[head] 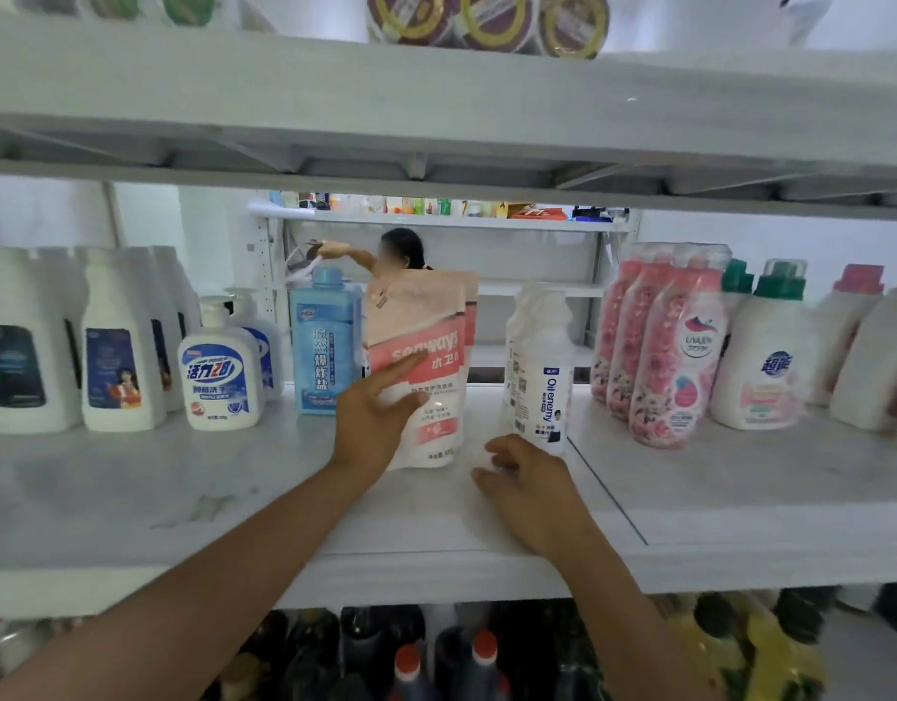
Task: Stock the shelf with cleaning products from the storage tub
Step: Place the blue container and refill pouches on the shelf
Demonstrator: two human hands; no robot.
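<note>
Shelf looks largely stocked already. Left hand presses straight fingers against the upright pink pouch mid-shelf; right hand, loosely curled, holds nothing beside the white bottle. Tub unseen, remainder unknown.

pouch between two bottles, on shelf

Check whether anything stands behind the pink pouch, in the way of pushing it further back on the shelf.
Yes. A second pouch of the same kind stands right behind the pink pouch, which the left hand touches. The blue bottle and Oil enemy bottle only flank it.
</note>
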